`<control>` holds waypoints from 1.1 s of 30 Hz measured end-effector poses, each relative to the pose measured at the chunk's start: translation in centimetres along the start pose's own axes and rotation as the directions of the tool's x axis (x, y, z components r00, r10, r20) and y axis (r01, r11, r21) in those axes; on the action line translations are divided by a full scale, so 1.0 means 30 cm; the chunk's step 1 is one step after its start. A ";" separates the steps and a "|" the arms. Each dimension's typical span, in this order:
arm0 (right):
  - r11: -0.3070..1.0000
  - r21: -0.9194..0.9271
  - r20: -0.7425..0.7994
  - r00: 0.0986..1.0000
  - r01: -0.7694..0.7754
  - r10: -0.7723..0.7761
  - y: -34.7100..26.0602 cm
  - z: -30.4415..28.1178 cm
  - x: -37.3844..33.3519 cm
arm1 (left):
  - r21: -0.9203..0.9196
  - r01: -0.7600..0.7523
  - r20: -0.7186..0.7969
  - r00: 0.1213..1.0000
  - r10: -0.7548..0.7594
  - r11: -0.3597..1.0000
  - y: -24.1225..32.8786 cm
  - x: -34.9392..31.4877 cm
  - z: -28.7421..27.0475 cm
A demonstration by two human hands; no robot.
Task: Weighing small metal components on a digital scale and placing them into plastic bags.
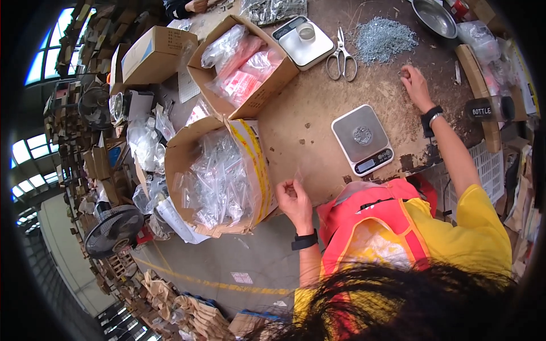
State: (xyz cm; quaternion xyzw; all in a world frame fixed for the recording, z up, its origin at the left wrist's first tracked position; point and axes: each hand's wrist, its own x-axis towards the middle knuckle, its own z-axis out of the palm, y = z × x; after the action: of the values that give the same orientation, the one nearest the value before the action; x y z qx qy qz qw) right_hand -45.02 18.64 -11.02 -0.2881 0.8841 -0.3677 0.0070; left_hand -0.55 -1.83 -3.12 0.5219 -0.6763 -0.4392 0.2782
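My left hand (294, 203) is closed in a pinch beside the open carton; a barely visible clear plastic bag (299, 177) shows at its fingertips. My right hand (417, 88) is over the tabletop, its fingers loosely bent and apart, with nothing visible in them. It is just below a loose pile of small silvery metal pieces (385, 40), perhaps screws. Between my hands stands a white digital scale (341, 128) with a small heap of metal pieces (362, 135) on its plate. The near carton (259, 170) holds many filled clear bags (219, 182).
Behind it, another carton (276, 77) holds clear and red-printed bags. A second scale (290, 42) with a small round cup (306, 32) and scissors (341, 57) are farther back. A metal bowl (435, 18) and dark bottle (480, 110) are at right; a fan (114, 230) stands left.
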 end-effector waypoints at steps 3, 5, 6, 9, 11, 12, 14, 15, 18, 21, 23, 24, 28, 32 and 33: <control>0.992 -0.107 0.040 0.997 0.064 -0.060 0.053 0.014 0.089 | -0.025 0.058 0.011 0.998 -0.058 0.998 0.052 0.001 0.009; 0.973 -0.210 0.108 0.992 0.092 -0.071 0.077 0.020 0.099 | -0.039 0.063 0.011 0.998 -0.063 0.997 0.051 0.008 0.013; 0.971 -0.219 0.123 0.990 0.096 -0.070 0.077 0.019 0.100 | -0.018 0.011 0.014 1.000 -0.011 1.000 0.046 0.011 0.018; 0.959 -0.244 0.193 0.976 0.144 -0.097 0.039 0.004 0.042 | 0.006 -0.039 0.019 0.999 0.039 0.999 0.036 0.011 0.029; 0.988 0.014 0.361 0.920 0.156 -0.150 -0.151 -0.011 -0.051 | -0.018 0.013 0.043 0.999 -0.012 1.000 0.029 0.004 0.028; 0.985 0.092 0.404 0.899 0.144 -0.169 -0.263 -0.038 -0.102 | -0.017 0.019 0.037 0.999 -0.018 1.000 0.029 -0.002 0.031; 0.969 0.212 0.457 0.864 0.126 -0.212 -0.422 -0.066 -0.198 | -0.036 0.007 0.061 0.998 -0.004 0.999 0.038 0.003 0.053; 0.956 0.265 0.474 0.846 0.129 -0.246 -0.465 -0.060 -0.235 | -0.035 0.004 0.067 0.998 -0.001 0.999 0.051 0.005 0.059; 0.933 0.357 0.544 0.824 -0.055 -0.160 -0.542 -0.025 -0.308 | 0.031 -0.038 0.084 0.996 0.035 0.999 0.092 0.005 0.083; 0.932 0.195 0.250 0.904 0.305 -0.348 -0.567 -0.007 -0.342 | 0.029 -0.103 0.073 0.992 0.101 0.994 0.117 0.004 0.102; 0.933 0.128 0.294 0.885 0.337 -0.360 -0.520 0.028 -0.370 | 0.046 -0.123 0.057 0.991 0.120 0.991 0.133 -0.001 0.113; 0.925 0.106 0.301 0.875 0.365 -0.379 -0.511 0.051 -0.374 | 0.050 -0.137 0.058 0.989 0.134 0.989 0.131 -0.003 0.117; 0.932 0.272 0.320 0.891 0.239 -0.322 -0.525 0.065 -0.403 | 0.060 -0.196 0.013 0.981 0.196 0.979 0.150 -0.015 0.139; 0.878 0.479 0.617 0.714 -0.007 -0.331 -0.759 -0.076 -0.389 | 0.124 -0.286 0.022 0.958 0.285 0.950 0.159 -0.022 0.142; 0.897 0.442 0.678 0.658 -0.012 -0.326 -0.781 -0.087 -0.393 | 0.130 -0.305 0.063 0.952 0.299 0.944 0.172 -0.026 0.150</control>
State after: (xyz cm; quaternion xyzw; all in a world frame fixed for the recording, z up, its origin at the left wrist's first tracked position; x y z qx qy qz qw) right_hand -23.95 13.19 3.86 -0.4807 0.6783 -0.3952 0.3908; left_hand -6.45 0.64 -0.57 0.4208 -0.7828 -0.3544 0.2906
